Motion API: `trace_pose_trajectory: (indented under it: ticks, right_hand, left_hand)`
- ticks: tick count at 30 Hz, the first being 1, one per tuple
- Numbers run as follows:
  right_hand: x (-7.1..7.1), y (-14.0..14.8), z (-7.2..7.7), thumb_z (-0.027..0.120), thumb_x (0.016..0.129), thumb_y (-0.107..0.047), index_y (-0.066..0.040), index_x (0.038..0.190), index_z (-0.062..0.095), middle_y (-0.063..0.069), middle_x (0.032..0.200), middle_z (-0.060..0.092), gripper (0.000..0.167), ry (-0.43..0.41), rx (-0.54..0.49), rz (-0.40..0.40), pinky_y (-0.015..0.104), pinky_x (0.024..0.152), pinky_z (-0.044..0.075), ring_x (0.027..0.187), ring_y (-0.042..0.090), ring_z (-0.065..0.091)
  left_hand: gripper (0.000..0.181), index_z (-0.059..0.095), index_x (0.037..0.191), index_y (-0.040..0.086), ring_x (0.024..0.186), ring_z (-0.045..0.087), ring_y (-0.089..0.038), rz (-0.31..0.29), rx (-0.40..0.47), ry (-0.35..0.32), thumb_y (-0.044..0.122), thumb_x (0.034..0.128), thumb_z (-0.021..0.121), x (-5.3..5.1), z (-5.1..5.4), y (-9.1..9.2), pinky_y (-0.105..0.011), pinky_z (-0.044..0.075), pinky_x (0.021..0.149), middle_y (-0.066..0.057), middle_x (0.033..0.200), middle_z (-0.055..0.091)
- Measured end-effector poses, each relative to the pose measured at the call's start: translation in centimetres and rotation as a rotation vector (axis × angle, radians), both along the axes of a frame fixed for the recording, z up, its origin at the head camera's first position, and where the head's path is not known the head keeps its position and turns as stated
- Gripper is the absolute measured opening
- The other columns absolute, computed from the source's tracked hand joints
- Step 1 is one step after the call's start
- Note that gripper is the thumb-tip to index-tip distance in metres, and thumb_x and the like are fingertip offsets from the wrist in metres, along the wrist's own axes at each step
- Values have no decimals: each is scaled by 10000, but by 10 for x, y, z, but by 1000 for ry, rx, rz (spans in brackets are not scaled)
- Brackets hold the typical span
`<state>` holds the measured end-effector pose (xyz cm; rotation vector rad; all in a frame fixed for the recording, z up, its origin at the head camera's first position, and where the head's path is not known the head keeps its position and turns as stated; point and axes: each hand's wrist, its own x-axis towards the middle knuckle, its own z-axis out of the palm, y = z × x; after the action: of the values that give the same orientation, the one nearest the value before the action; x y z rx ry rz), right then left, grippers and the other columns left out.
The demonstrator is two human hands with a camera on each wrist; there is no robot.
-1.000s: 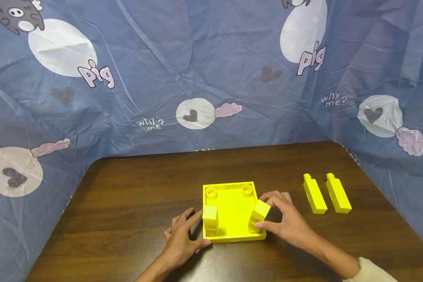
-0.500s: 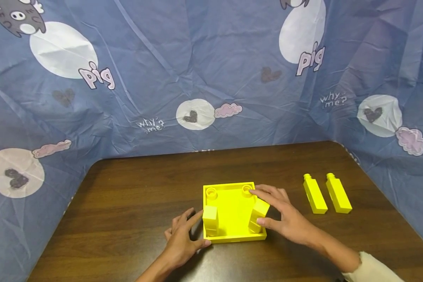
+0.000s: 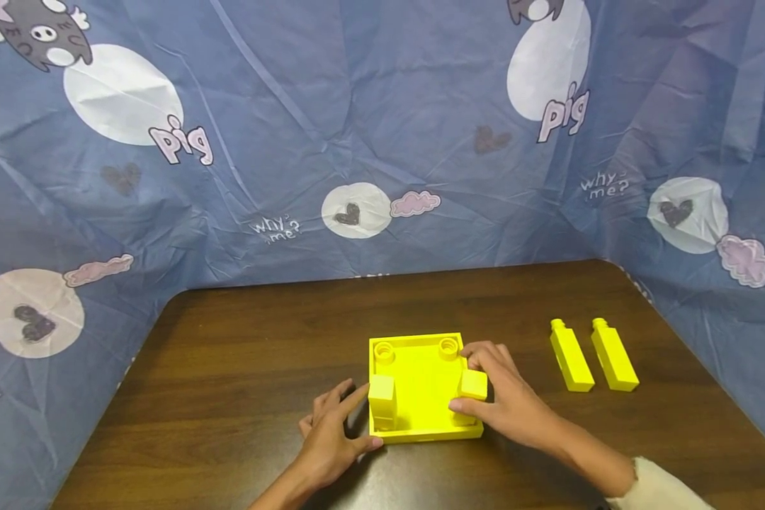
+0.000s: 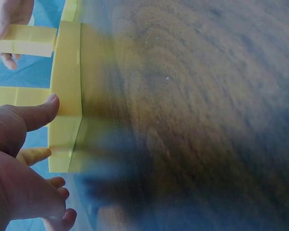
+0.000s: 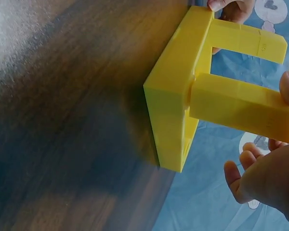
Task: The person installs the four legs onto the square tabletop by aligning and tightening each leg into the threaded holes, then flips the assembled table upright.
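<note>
A yellow square tray-like tabletop (image 3: 423, 386) lies on the table with its rim upward. Two round threaded sockets show at its far corners. At the near left corner a square yellow leg (image 3: 381, 400) stands upright. My left hand (image 3: 330, 443) touches that corner, the extended index finger at the left rim and the thumb (image 4: 43, 111) at the front wall. Between thumb and fingers, my right hand (image 3: 513, 404) pinches a second yellow leg (image 5: 241, 106) at the near right corner. This leg stands nearly upright in the head view; its lower joint is partly hidden.
Two more yellow legs (image 3: 571, 360) with threaded ends lie side by side at the right of the brown wooden table (image 3: 261, 340). A blue printed cloth (image 3: 357, 106) hangs behind the table and along both sides.
The right leg has turned from leaning rightward to nearly upright. My right fingers let loose toward the far socket, then came back around the leg. My left hand stays at its corner.
</note>
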<state>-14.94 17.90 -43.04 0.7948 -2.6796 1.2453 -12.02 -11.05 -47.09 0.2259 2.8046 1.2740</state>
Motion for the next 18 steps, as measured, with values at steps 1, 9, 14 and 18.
trace_pose_trajectory:
  ticks: [1,9,14,18]
  right_hand:
    - [0,0,0,763,814,-370,-183,971,404,-56,1286,450,434,-2,3,-2,396,869,371,1120,133,340]
    - [-3,10,7,718,871,-311,-263,1277,491,-9,1416,364,468,-42,-11,83,628,924,342,1283,268,298]
    - [-6,20,16,703,881,-222,-288,1407,471,25,1506,307,579,-61,-25,182,713,899,304,1336,343,230]
    - [-8,25,20,708,875,-201,-279,1334,565,38,1479,380,487,-73,-41,201,672,910,317,1305,282,271]
  left_hand:
    - [760,526,1389,285,1310,288,-383,-1,0,-1,261,702,849,0,0,0,-581,145,879,-171,1478,374]
    - [761,528,1389,271,1308,290,-384,2,-5,2,261,700,852,0,1,0,-587,143,879,-168,1474,378]
    - [760,528,1388,269,1306,291,-383,2,-6,-3,271,700,850,1,1,0,-601,141,886,-168,1474,378]
    - [760,521,1393,273,1309,285,-383,-2,-4,-11,282,705,845,1,1,0,-595,143,884,-170,1479,371]
